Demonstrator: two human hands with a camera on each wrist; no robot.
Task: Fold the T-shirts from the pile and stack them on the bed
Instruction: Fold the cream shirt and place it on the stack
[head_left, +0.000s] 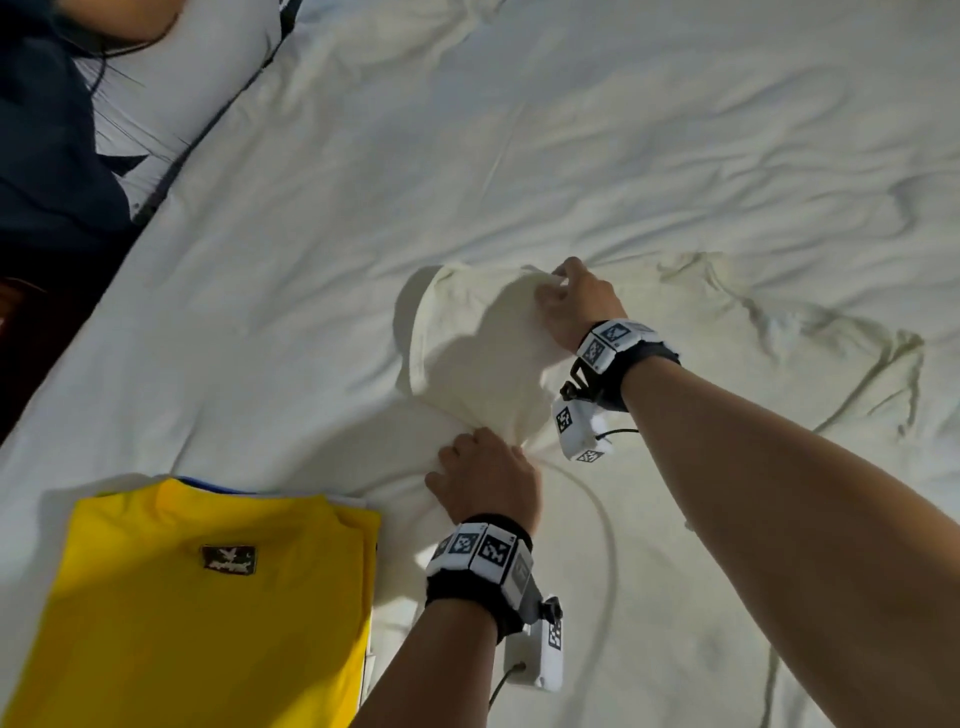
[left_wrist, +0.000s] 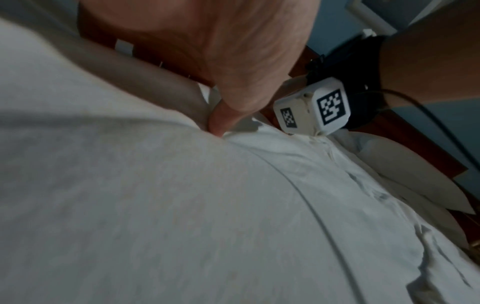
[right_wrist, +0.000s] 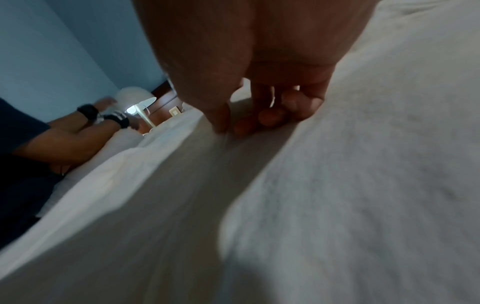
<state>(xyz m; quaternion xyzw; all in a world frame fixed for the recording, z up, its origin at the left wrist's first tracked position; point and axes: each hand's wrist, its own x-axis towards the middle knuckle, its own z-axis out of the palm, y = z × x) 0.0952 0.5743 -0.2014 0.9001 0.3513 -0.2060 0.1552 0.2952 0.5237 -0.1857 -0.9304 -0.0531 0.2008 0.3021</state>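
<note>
Your left hand (head_left: 485, 475) grips the near edge of the cream T-shirt (head_left: 467, 353) on the bed (head_left: 571, 130), while your right hand (head_left: 576, 306) pinches its far edge, lifting a fold. Folded yellow shirt (head_left: 208, 597) lies left of them, near.

Left wrist view: your thumb (left_wrist: 221, 121) presses into cloth; the other fingers are hidden.

Right wrist view: your fingertips (right_wrist: 267, 119) curl, pinching the cream fabric (right_wrist: 363, 185).
</note>
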